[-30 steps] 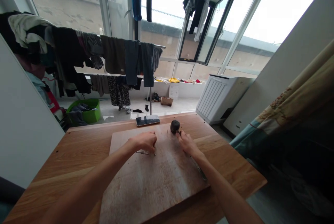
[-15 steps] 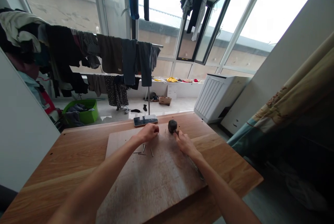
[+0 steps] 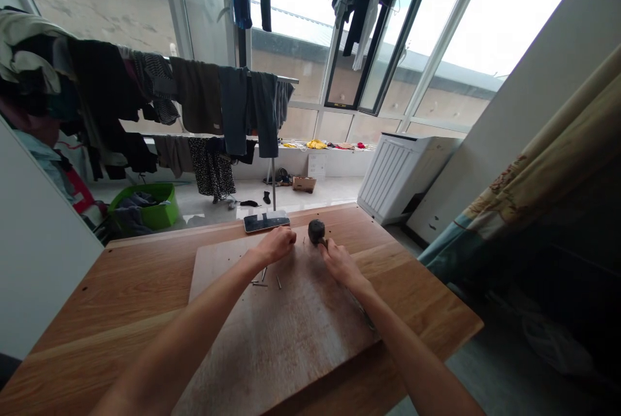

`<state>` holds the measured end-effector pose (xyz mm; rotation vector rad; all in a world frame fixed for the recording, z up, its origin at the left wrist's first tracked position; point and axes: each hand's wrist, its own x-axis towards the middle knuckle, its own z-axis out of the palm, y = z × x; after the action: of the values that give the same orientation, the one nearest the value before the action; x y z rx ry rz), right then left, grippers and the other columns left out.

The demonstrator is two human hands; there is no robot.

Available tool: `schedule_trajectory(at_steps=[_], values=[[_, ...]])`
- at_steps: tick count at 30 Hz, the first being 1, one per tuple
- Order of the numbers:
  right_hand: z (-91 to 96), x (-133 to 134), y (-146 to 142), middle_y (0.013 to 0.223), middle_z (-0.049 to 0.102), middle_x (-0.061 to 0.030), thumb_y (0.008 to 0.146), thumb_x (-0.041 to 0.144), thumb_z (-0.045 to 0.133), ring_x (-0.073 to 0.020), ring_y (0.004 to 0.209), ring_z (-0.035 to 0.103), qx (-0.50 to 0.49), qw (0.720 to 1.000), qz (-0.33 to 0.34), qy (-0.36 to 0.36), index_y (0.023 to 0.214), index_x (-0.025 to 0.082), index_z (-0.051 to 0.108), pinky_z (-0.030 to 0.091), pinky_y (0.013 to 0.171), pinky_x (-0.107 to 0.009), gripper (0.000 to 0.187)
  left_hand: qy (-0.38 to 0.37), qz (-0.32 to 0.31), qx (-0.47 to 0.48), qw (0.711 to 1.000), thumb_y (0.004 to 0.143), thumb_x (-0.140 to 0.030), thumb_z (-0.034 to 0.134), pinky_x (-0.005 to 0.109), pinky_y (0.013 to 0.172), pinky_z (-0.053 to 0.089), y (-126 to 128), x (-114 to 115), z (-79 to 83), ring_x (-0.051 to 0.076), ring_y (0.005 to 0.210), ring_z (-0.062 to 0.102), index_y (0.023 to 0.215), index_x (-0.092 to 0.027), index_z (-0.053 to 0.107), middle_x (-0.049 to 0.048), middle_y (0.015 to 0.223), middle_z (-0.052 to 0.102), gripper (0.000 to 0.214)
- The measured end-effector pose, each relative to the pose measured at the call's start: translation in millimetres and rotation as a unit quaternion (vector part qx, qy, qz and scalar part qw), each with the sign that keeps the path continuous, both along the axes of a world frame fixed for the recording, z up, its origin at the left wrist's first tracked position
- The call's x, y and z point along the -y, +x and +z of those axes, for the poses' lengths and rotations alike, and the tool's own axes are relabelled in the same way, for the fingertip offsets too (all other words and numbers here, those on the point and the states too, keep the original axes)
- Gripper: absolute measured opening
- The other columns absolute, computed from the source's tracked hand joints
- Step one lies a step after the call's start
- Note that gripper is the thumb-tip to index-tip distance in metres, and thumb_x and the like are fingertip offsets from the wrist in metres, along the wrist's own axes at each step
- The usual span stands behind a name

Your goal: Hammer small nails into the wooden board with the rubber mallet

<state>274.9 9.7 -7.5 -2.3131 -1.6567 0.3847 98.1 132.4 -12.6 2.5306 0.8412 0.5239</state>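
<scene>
A worn wooden board lies on a wooden table. My left hand is closed in a pinch at the board's far edge; what it pinches is too small to make out. My right hand grips the handle of a hammer just below its dark head, which rests near the board's far right corner. The handle runs back under my right forearm. A few loose nails lie on the board just behind my left hand.
A phone lies at the table's far edge. Beyond the table are a clothes rack full of garments, a green basket on the floor, a white ribbed unit and a patterned curtain to the right.
My left hand went from the loose nails forward to the board's far edge, leaving the nails behind it. My right hand stayed by the hammer head. The view tilted slightly.
</scene>
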Motion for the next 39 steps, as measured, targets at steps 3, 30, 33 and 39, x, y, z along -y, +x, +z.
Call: schedule_trajectory(at_steps=[3, 30, 33, 39], values=[[-2.2, -1.1, 1.4, 0.112, 0.070, -0.0195, 0.104, 0.035, 0.036, -0.0295, 0.107, 0.066, -0.002, 1.000, 0.004, -0.001, 0.120, 0.014, 0.057, 0.039, 0.081, -0.031, 0.034, -0.033, 0.027, 0.039, 0.998, 0.074, -0.008, 0.058, 0.026, 0.070, 0.049, 1.9, -1.4, -11.1, 0.017, 0.073, 0.064, 0.086, -0.016, 0.069, 0.0044, 0.080, 0.069, 0.018], [12.1, -1.7, -6.8, 0.059, 0.056, 0.0034, 0.101, 0.041, 0.039, -0.0111, 0.041, 0.052, -0.171, 0.982, 0.055, 0.065, 0.096, 0.021, 0.057, 0.037, 0.045, -0.021, 0.027, -0.113, 0.083, 0.207, 0.968, 0.072, -0.027, 0.071, 0.025, 0.066, 0.046, -2.8, -8.7, -37.9, 0.015, 0.068, 0.059, 0.076, -0.017, 0.076, 0.0028, 0.077, 0.066, 0.012], [19.7, -1.9, -19.6, 0.061, 0.057, 0.0026, 0.100, 0.038, 0.041, -0.0125, 0.047, 0.054, -0.160, 0.981, 0.072, 0.078, 0.100, 0.021, 0.059, 0.038, 0.050, -0.022, 0.024, -0.114, 0.079, 0.208, 0.968, 0.072, -0.025, 0.070, 0.025, 0.068, 0.046, -3.8, -7.2, -38.2, 0.014, 0.069, 0.059, 0.077, -0.017, 0.077, 0.0020, 0.076, 0.066, 0.012], [20.9, -6.3, -29.9, 0.066, 0.060, -0.0003, 0.101, 0.038, 0.037, -0.0154, 0.056, 0.057, -0.136, 0.983, 0.085, 0.087, 0.106, 0.019, 0.060, 0.041, 0.056, -0.024, 0.030, -0.117, 0.079, 0.209, 0.968, 0.073, -0.025, 0.069, 0.025, 0.068, 0.045, -4.7, -6.0, -37.0, 0.014, 0.069, 0.057, 0.079, -0.016, 0.078, 0.0014, 0.074, 0.063, 0.014]])
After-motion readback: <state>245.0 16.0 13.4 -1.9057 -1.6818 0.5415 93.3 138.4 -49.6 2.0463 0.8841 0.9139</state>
